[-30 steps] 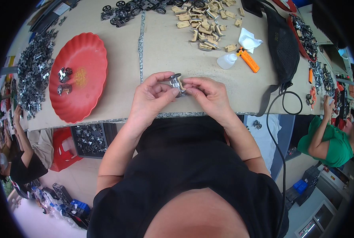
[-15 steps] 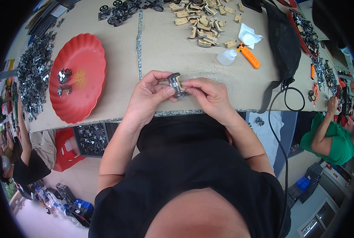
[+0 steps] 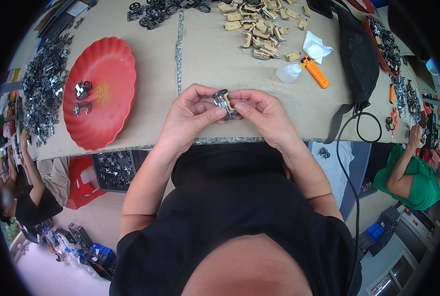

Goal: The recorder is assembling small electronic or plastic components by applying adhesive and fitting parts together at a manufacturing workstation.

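Note:
Between my two hands, above the table's near edge, is a small toy car chassis (image 3: 223, 102) with dark wheels, silvery metal and a tan piece on its right side. My left hand (image 3: 194, 114) pinches it from the left, thumb across its lower part. Fingers of my right hand (image 3: 260, 112) close on its right side, thumb and forefinger against the tan piece. Two similar small wheeled assemblies (image 3: 82, 90) lie in the red scalloped dish (image 3: 99, 138) to the left. Beyond my hands lies a loose pile of tan parts (image 3: 259, 34).
Dark metal parts (image 3: 45, 89) heap along the table's left side. Black wheeled pieces (image 3: 156, 14) sit at the back. A small white bottle (image 3: 288, 73), an orange tool (image 3: 316, 74), white paper (image 3: 316, 48) and a black bag (image 3: 358, 59) lie right. Co-workers sit at both sides.
The chassis has turned slightly in my fingers, and my right thumb now presses closer on its tan piece. The whole view has shifted a little.

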Tool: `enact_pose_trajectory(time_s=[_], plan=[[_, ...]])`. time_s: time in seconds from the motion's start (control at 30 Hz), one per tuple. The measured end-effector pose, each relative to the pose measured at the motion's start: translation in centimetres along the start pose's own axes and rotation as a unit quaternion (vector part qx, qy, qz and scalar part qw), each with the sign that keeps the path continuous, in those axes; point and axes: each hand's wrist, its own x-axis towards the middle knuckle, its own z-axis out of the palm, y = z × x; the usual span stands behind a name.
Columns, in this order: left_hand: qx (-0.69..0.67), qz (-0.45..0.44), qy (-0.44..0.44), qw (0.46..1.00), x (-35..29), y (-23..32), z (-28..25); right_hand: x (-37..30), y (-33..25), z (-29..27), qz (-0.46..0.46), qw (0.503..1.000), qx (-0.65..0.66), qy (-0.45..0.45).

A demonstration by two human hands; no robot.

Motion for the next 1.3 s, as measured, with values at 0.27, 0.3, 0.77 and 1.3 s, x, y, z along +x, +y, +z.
enact_pose_trajectory(time_s=[0.27, 0.3, 0.77, 1.3], plan=[[0.006, -0.005, -0.015, 1.000, 0.0, 0.5, -0.4, -0.3, -0.1, 0.4, -0.013, 1.000, 0.025, 0.001], [0.000, -0.002, -0.014, 1.000, 0.0, 0.6, -0.2, -0.2, -0.1, 0.3, -0.002, 0.999, 0.049, -0.002], [0.006, 0.023, -0.009, 1.000, 0.0, 0.0, -0.7, 0.4, -0.8, 0.4, -0.013, 1.000, 0.003, -0.023], [0.344, 0.114, -0.078, 0.929, 0.4, 0.2, -1.7, 0.1, -0.5, -0.8, -0.033, 0.984, -0.151, -0.085]])
